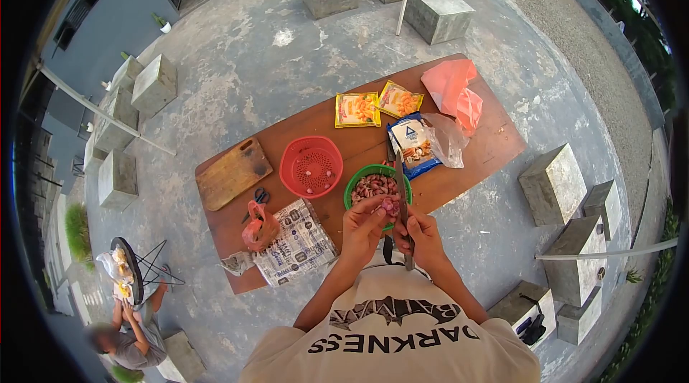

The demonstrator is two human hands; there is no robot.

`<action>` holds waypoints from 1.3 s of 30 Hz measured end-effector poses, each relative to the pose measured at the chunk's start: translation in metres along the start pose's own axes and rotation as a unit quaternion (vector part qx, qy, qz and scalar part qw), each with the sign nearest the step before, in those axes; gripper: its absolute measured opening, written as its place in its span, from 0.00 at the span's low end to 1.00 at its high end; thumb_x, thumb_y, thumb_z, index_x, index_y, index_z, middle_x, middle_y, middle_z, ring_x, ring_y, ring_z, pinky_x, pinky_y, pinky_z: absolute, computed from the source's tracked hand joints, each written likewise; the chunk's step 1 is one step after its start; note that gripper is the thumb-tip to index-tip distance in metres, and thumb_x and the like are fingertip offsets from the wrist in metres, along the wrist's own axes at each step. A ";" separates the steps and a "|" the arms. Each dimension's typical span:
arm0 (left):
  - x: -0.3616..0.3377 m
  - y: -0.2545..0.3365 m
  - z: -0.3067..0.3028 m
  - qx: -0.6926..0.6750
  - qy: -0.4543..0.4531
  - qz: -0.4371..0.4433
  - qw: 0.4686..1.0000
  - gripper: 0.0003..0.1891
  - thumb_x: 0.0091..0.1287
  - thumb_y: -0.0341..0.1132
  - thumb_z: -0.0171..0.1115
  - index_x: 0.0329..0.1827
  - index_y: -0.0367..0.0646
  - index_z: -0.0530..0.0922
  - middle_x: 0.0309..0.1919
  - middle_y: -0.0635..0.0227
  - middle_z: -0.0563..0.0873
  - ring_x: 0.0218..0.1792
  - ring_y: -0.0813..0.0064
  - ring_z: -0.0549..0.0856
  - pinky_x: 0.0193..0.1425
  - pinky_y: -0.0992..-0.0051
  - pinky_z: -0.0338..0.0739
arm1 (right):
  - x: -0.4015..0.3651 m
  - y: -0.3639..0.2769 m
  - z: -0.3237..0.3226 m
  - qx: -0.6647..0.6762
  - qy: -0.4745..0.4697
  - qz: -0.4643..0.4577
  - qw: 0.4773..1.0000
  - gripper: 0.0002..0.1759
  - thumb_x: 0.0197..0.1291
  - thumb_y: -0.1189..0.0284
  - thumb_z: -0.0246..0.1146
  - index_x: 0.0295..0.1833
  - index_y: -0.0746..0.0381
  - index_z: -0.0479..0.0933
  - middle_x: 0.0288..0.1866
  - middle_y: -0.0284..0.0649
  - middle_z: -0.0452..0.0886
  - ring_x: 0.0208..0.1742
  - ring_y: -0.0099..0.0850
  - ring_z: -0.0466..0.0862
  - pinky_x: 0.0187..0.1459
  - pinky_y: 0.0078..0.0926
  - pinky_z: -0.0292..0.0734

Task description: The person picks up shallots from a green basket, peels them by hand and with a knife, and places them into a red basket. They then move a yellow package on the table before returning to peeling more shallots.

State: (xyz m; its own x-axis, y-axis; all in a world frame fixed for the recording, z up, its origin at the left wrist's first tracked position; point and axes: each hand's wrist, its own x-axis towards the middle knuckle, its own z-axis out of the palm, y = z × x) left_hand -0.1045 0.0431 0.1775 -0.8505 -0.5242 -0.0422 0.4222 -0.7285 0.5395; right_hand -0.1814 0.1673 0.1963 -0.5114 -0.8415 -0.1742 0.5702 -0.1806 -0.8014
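Over the near side of a green basket (347, 194), my left hand (363, 231) pinches a small reddish-purple shallot (390, 206). My right hand (421, 237) is closed round the handle of a knife (400, 181). The long blade points away from me, right beside the shallot. Many more shallots (372, 187) fill the green basket, partly hidden by my hands. To its left stands a red plastic basket (288, 168) with a few small shallots at the bottom.
A cutting board (235, 173), scissors (262, 196), an orange plastic bag (259, 228) and newspaper (301, 247) occupy the table's left. Yellow packets (357, 110), a blue-white packet (414, 143) and a pink bag (455, 95) lie behind. Another person (133, 343) sits at lower left.
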 end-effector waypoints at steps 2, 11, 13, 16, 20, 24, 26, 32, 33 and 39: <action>0.000 0.000 0.001 -0.003 0.007 0.001 1.000 0.16 0.65 0.21 0.59 0.55 0.34 0.77 0.51 0.55 0.83 0.49 0.69 0.83 0.52 0.70 0.80 | 0.000 0.000 0.000 -0.034 0.000 -0.009 0.999 0.28 0.70 0.60 0.54 0.71 0.59 0.63 0.28 0.28 0.65 0.22 0.17 0.64 0.20 0.13 0.58; -0.002 0.001 0.000 0.025 0.016 -0.006 1.000 0.17 0.61 0.17 0.61 0.53 0.33 0.77 0.47 0.60 0.83 0.47 0.72 0.83 0.52 0.73 0.80 | 0.002 -0.004 -0.002 0.086 0.035 -0.003 0.996 0.29 0.70 0.59 0.53 0.73 0.56 0.61 0.29 0.29 0.65 0.23 0.17 0.64 0.20 0.13 0.58; -0.001 0.003 0.001 0.029 0.024 0.007 0.999 0.17 0.59 0.16 0.61 0.52 0.33 0.78 0.46 0.61 0.83 0.46 0.73 0.83 0.53 0.74 0.80 | 0.003 -0.003 -0.008 0.038 0.032 -0.026 0.998 0.28 0.71 0.60 0.53 0.73 0.56 0.60 0.29 0.29 0.65 0.23 0.17 0.64 0.20 0.13 0.58; -0.001 0.003 0.001 0.144 0.051 0.066 0.986 0.16 0.58 0.15 0.63 0.49 0.32 0.79 0.45 0.61 0.83 0.45 0.74 0.84 0.53 0.74 0.80 | 0.002 -0.005 -0.012 -0.053 0.005 -0.050 0.997 0.28 0.71 0.65 0.53 0.73 0.56 0.59 0.32 0.30 0.69 0.24 0.17 0.65 0.23 0.12 0.60; -0.002 0.012 -0.002 0.224 0.052 0.083 0.970 0.15 0.58 0.15 0.63 0.48 0.32 0.79 0.45 0.60 0.83 0.46 0.75 0.83 0.53 0.75 0.79 | 0.002 -0.015 -0.002 -0.306 -0.017 -0.070 0.949 0.30 0.66 0.72 0.57 0.73 0.58 0.60 0.46 0.37 0.81 0.29 0.20 0.71 0.32 0.17 0.69; -0.001 0.019 0.000 0.259 0.032 0.103 0.960 0.13 0.57 0.16 0.63 0.46 0.32 0.81 0.45 0.60 0.84 0.45 0.75 0.83 0.53 0.76 0.78 | 0.009 -0.011 0.001 -0.395 -0.028 -0.116 0.911 0.31 0.62 0.74 0.59 0.71 0.62 0.62 0.55 0.43 0.80 0.33 0.28 0.75 0.39 0.24 0.72; -0.001 0.021 -0.001 0.285 0.028 0.114 0.951 0.13 0.57 0.16 0.63 0.46 0.32 0.81 0.45 0.60 0.84 0.45 0.74 0.84 0.53 0.76 0.78 | 0.011 -0.012 0.004 -0.433 -0.028 -0.158 0.887 0.31 0.60 0.75 0.60 0.70 0.62 0.64 0.46 0.47 0.80 0.33 0.37 0.76 0.39 0.29 0.72; -0.004 0.017 -0.005 0.286 0.023 0.115 0.951 0.13 0.57 0.14 0.63 0.45 0.29 0.82 0.45 0.60 0.83 0.47 0.71 0.84 0.53 0.72 0.81 | 0.011 -0.014 0.007 -0.485 -0.010 -0.197 0.852 0.28 0.59 0.75 0.61 0.66 0.63 0.69 0.32 0.46 0.74 0.33 0.41 0.75 0.38 0.29 0.71; -0.003 0.015 -0.008 0.289 0.026 0.113 0.950 0.13 0.57 0.14 0.63 0.46 0.29 0.81 0.45 0.60 0.83 0.48 0.71 0.83 0.53 0.72 0.81 | 0.012 -0.014 0.007 -0.486 -0.008 -0.197 0.851 0.28 0.59 0.75 0.61 0.66 0.63 0.69 0.32 0.46 0.74 0.33 0.41 0.75 0.38 0.29 0.71; 0.000 0.006 -0.010 0.165 0.019 0.058 0.984 0.14 0.61 0.17 0.60 0.51 0.29 0.78 0.44 0.57 0.84 0.45 0.70 0.84 0.55 0.71 0.79 | 0.015 0.013 -0.008 -0.311 0.010 -0.164 0.936 0.24 0.65 0.70 0.59 0.66 0.63 0.69 0.31 0.38 0.73 0.28 0.27 0.72 0.30 0.25 0.69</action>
State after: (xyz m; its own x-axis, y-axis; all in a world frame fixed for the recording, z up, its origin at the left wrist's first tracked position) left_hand -0.0988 0.0348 0.1725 -0.7879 -0.6158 0.0078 0.3859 -0.4838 0.7855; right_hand -0.1870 0.1564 0.1787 -0.6082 -0.7823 0.1349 -0.1021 -0.0914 -0.9906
